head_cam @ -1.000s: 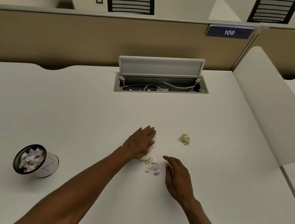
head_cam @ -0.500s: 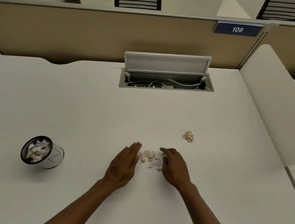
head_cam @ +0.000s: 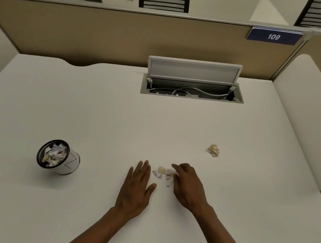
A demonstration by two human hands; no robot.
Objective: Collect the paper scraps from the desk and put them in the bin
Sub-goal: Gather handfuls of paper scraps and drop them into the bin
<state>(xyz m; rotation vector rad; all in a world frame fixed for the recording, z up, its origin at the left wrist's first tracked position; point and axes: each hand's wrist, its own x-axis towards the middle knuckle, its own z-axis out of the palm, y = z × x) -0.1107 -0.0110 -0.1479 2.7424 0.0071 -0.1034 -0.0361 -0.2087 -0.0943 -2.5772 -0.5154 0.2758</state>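
Head view: at lower centre, the left hand (head_cam: 135, 188) lies flat with fingers straight on the desk (head_cam: 95, 112); the right hand (head_cam: 187, 187), fingers curled, touches the paper scraps (head_cam: 163, 174) between them. Another crumpled scrap (head_cam: 214, 150) lies right of centre; the bin (head_cam: 58, 156) stands left.

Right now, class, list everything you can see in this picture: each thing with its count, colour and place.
desk: one, white, fills the view
bin: one, white with black mesh rim, left on desk, paper inside
small paper scraps: a few, cream and pale pink, between the hands
crumpled scrap: one, cream, alone, further right
cable tray: one, grey, lid up, at desk's rear
partition: tan, behind desk
number sign: one, blue, reads 109
left hand: flat on desk
right hand: fingers bent beside the scraps
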